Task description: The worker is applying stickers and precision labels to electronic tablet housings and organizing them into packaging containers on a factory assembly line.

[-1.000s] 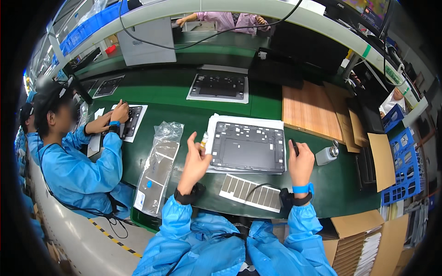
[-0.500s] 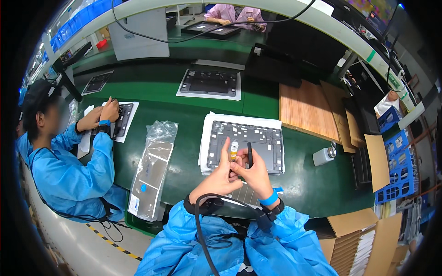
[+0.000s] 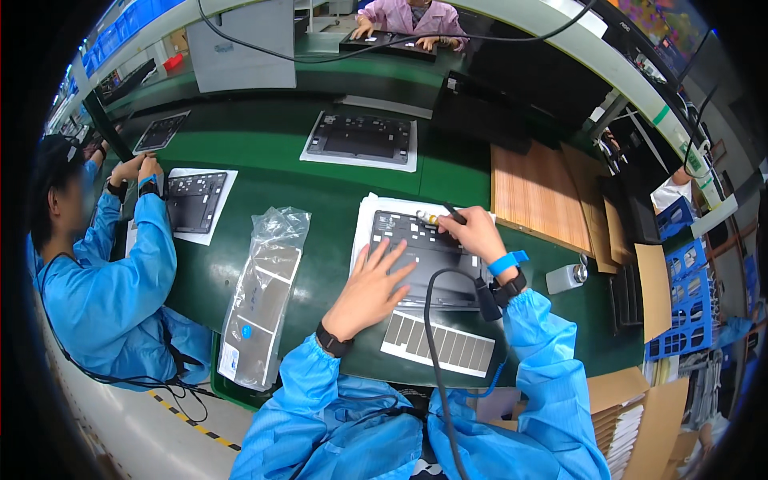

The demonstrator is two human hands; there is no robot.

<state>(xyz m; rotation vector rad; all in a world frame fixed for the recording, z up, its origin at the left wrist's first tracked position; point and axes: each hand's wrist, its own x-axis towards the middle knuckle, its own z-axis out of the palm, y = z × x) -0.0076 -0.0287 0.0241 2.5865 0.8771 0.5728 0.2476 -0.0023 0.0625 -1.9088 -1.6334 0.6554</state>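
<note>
A dark flat device housing, dotted with small white pieces, lies on white sheets in front of me. My left hand is spread with its fingers over the housing's left part, holding nothing. My right hand is closed around a dark pen-like tool above the housing's upper right. At its fingertips is a small white-and-yellow piece, near the housing's upper edge; whether it touches the housing I cannot tell. Below the housing lies a sheet of grey rectangular strips.
A clear plastic bag of grey sheets lies left. A white pump bottle stands right, near wood-grain boards. Another housing sits behind. A co-worker works at left, another person across. A black cable hangs by my right wrist.
My hands have come apart. The left has opened onto the housing; the right has moved up and right with the tool and the white-and-yellow piece. The strip sheet is more exposed.
</note>
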